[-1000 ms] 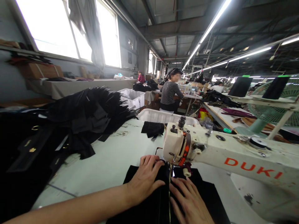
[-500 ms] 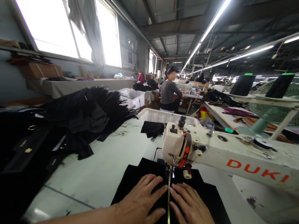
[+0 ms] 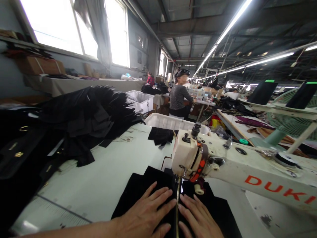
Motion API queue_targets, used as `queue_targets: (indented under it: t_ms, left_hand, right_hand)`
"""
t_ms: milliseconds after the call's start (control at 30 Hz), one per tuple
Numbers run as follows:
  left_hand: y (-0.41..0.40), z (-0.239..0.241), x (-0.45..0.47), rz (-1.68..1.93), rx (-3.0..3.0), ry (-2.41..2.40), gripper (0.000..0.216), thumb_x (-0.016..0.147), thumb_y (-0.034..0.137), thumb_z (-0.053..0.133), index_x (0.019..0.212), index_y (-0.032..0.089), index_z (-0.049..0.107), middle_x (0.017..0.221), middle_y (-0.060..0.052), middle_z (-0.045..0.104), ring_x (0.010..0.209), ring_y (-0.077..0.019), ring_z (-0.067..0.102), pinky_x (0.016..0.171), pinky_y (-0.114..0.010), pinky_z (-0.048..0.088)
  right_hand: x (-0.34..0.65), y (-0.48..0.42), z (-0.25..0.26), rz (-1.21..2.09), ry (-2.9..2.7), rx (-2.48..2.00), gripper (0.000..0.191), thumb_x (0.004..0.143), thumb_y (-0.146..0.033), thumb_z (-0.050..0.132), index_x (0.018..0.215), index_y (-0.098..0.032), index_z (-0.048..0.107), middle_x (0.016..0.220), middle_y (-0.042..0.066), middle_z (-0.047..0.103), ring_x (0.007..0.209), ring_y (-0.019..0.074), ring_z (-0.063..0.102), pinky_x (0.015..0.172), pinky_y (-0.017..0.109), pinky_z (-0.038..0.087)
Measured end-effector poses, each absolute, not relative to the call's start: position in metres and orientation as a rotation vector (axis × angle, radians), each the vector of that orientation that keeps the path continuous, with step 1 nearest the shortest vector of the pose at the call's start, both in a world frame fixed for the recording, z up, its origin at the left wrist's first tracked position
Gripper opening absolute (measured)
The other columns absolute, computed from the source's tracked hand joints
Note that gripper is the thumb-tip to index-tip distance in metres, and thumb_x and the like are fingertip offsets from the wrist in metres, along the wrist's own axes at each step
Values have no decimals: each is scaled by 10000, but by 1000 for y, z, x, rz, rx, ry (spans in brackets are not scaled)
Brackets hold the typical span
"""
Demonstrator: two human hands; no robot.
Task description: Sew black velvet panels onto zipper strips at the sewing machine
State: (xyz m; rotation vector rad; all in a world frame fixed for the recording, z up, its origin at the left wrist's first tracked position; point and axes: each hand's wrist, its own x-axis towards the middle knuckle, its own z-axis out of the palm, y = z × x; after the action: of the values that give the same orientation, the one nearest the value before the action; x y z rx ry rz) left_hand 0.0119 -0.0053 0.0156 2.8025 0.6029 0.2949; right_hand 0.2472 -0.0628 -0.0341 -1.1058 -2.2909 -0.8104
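Note:
A black fabric piece (image 3: 138, 188) lies flat on the pale sewing table, partly under the head of a sewing machine (image 3: 188, 155). Down its middle runs a gold-toothed zipper (image 3: 177, 208), which leads up to the machine's needle area. My left hand (image 3: 156, 208) rests flat on the cloth left of the zipper, fingers spread. On the other side my right hand (image 3: 198, 215) presses the cloth with its fingers stretched out, fingertips close to the zipper. The needle and presser foot are mostly hidden by the machine head.
A large pile of black cut pieces (image 3: 99, 115) covers the table's left side. Behind the machine is a white plastic bin (image 3: 160, 120), with a small black cloth bundle (image 3: 160, 136) before it. Thread cones (image 3: 262, 92) and a green fan (image 3: 284, 115) stand right. A seated person (image 3: 179, 96) works ahead.
My camera view has shifted slightly. Both hands remain on the fabric beside the zipper, and the left hand's index finger is spread farther from the others.

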Motion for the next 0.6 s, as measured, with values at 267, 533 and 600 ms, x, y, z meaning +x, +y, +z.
queue_targets:
  t_ms: [267,533,600]
  left_hand:
    - [-4,-3,8,441,3057,461,610,912,368,676,1427,124,460,1400,-156,555,1301,-300,520,1107,-501,379]
    - [9,-34,11,525,3192,376,493,962,249,607,1412,109,466,1381,-154,572,1277,-293,543,1122,-500,349]
    - [9,-30,10,472,3215,365,481,966,183,582,1422,107,452,1400,-148,556,1285,-285,538,1122,-481,357]
  right_hand:
    - [251,-66,-43,-884,-2336,-1071,293,1010,-303,438,1133,-188,677,1125,-32,720,989,121,697,892,214,551]
    - [267,-60,-60,-1006,-2451,-991,329,1001,-414,484,1194,-221,668,1175,-39,695,1017,143,691,863,248,577]
    - [268,-60,-61,-1019,-2469,-987,342,1005,-425,474,1203,-221,662,1186,-38,688,1028,147,687,856,256,581]
